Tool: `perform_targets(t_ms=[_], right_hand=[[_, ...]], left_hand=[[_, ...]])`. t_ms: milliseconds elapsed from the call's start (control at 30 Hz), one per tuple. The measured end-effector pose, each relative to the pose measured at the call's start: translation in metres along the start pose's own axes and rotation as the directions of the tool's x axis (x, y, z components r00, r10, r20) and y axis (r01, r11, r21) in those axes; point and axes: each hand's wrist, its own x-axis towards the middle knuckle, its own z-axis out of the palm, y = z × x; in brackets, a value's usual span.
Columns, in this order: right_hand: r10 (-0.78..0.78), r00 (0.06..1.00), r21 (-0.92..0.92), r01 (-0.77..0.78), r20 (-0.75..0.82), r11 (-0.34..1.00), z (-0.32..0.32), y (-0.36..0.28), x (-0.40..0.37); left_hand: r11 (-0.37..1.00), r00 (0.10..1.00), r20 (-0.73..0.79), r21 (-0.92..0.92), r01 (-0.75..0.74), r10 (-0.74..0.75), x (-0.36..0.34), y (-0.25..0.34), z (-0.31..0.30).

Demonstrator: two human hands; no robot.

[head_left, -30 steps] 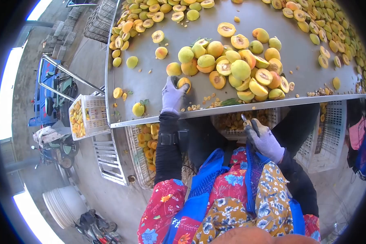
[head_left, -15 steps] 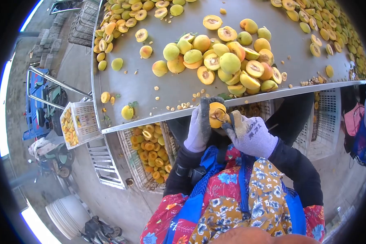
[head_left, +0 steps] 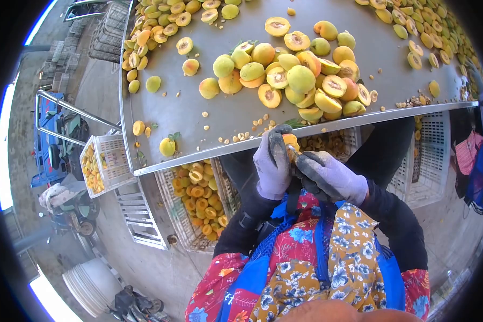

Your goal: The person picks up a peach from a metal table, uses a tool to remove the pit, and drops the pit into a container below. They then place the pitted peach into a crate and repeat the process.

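My left hand [head_left: 272,163], in a pale purple glove with dark grey fingers, is closed around a halved apricot [head_left: 290,141] just off the table's front edge. My right hand [head_left: 333,174], gloved alike, is closed close against the fruit. A thin metallic bit shows between its fingers and the apricot flesh, apparently the tip of a small hand tool; its handle is hidden by the glove. Beyond my hands, a heap of whole and halved apricots [head_left: 301,80] lies on the metal table [head_left: 172,121]. Loose pits [head_left: 241,136] are scattered along its near edge.
Below the table edge stands a crate of apricot halves [head_left: 201,201], with another crate [head_left: 327,142] behind my hands. A white basket [head_left: 108,161] hangs at the table's left side. More apricots [head_left: 421,24] cover the far right. White crates [head_left: 426,155] stand lower right.
The apricot half has turned from facing the camera to a tilted, more covered position. My right hand has rotated and moved slightly down, its fingers now curled beneath the fruit.
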Motion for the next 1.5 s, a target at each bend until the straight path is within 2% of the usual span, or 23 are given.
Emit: perform_targets(t_ms=[67, 133, 167, 233, 267, 367, 500, 600, 667, 700, 800, 867, 1000, 1067, 1133, 1167, 1200, 1300, 1367, 1400, 1433, 1467, 1500], right_hand=[[0.104, 0.983, 0.226, -0.137, 0.151, 0.964, -0.007, -0.003, -0.003], [0.126, 0.978, 0.258, -0.166, 0.165, 0.952, -0.011, -0.007, -0.002], [0.137, 0.976, 0.274, -0.181, 0.172, 0.944, -0.012, -0.008, -0.002], [0.132, 0.991, -0.022, -0.132, -0.008, 0.991, -0.007, -0.007, 0.001], [0.110, 0.989, -0.170, -0.125, -0.095, 0.977, -0.004, -0.004, 0.001], [0.163, 0.987, 0.115, -0.161, -0.005, 0.980, -0.012, 0.004, 0.003], [0.145, 0.960, 0.433, -0.238, 0.238, 0.869, -0.022, 0.003, -0.002], [0.142, 0.957, 0.447, -0.245, 0.252, 0.860, -0.027, 0.011, 0.004], [0.143, 0.983, 0.330, -0.174, 0.114, 0.928, -0.021, 0.008, 0.003], [0.166, 0.974, 0.398, -0.215, 0.152, 0.892, -0.022, 0.009, 0.003], [0.181, 0.938, 0.579, -0.326, 0.295, 0.747, -0.029, 0.021, 0.008], [0.138, 0.898, 0.665, -0.405, 0.417, 0.628, -0.036, 0.032, 0.014], [0.041, 0.993, 0.530, -0.095, 0.113, 0.843, -0.016, 0.023, 0.003], [-0.092, 0.996, 0.518, 0.085, -0.012, 0.851, -0.018, 0.024, -0.004], [-0.052, 0.995, 0.509, 0.085, -0.080, 0.857, -0.033, 0.022, -0.008], [-0.025, 0.997, 0.474, 0.054, -0.067, 0.879, -0.041, 0.022, -0.009], [-0.018, 0.992, 0.348, 0.061, -0.126, 0.935, -0.040, 0.020, -0.010], [-0.044, 0.970, 0.045, 0.056, -0.238, 0.997, -0.038, 0.019, -0.014], [-0.096, 0.968, -0.045, 0.087, -0.234, 0.995, -0.045, 0.028, -0.012], [-0.143, 0.959, -0.116, 0.118, -0.245, 0.986, -0.051, 0.037, -0.008], [-0.193, 0.948, -0.185, 0.148, -0.255, 0.972, -0.057, 0.049, -0.003], [-0.241, 0.938, -0.295, 0.163, -0.250, 0.941, -0.060, 0.052, -0.002], [-0.288, 0.926, -0.402, 0.174, -0.244, 0.899, -0.062, 0.054, -0.001]], left_hand=[[0.996, 0.997, -0.009, 0.044, -0.072, 0.073, -0.002, -0.003, 0.001], [0.997, 0.997, -0.013, 0.021, -0.079, 0.079, -0.004, -0.009, 0.002], [0.999, 0.999, 0.048, 0.040, 0.001, -0.003, -0.004, -0.008, 0.002], [0.983, 0.972, 0.161, 0.092, 0.156, -0.169, 0.004, -0.003, 0.001], [0.958, 0.914, 0.311, -0.029, 0.284, -0.261, 0.005, -0.027, -0.001], [0.875, 0.844, 0.355, -0.123, 0.468, -0.401, 0.003, -0.027, 0.002], [0.999, 0.992, 0.117, 0.000, 0.047, -0.046, -0.003, -0.008, 0.005], [0.979, 0.980, 0.139, 0.130, -0.157, 0.139, 0.000, -0.020, 0.007], [0.994, 0.970, 0.225, -0.035, 0.102, -0.092, 0.001, -0.024, 0.009], [0.965, 0.939, 0.281, -0.107, 0.237, -0.200, 0.001, -0.026, 0.009], [0.989, 0.964, 0.244, -0.078, 0.124, -0.102, -0.003, -0.028, 0.012], [0.941, 0.938, 0.295, -0.228, 0.252, -0.179, -0.001, -0.033, 0.012], [0.741, 0.858, 0.294, -0.434, 0.513, -0.421, 0.003, -0.033, 0.016], [0.794, 0.876, 0.285, -0.379, 0.475, -0.388, 0.002, -0.021, 0.013], [0.619, 0.795, 0.390, -0.499, 0.606, -0.464, 0.001, -0.019, 0.007], [0.674, 0.840, 0.343, -0.502, 0.542, -0.420, 0.000, -0.019, 0.006], [0.724, 0.880, 0.294, -0.501, 0.474, -0.373, -0.002, -0.017, 0.005], [0.560, 0.805, 0.371, -0.581, 0.591, -0.464, -0.005, -0.022, -0.020], [0.764, 0.860, 0.221, -0.393, 0.511, -0.460, -0.014, -0.010, -0.057], [0.962, 0.952, 0.141, 0.076, 0.262, -0.270, -0.022, -0.020, -0.085], [0.821, 0.996, 0.053, 0.571, 0.024, -0.066, -0.030, -0.031, -0.113], [0.626, 0.977, -0.090, 0.756, 0.192, -0.191, -0.024, -0.006, -0.120], [0.296, 0.992, -0.092, 0.948, 0.114, -0.088, -0.023, -0.008, -0.131]])
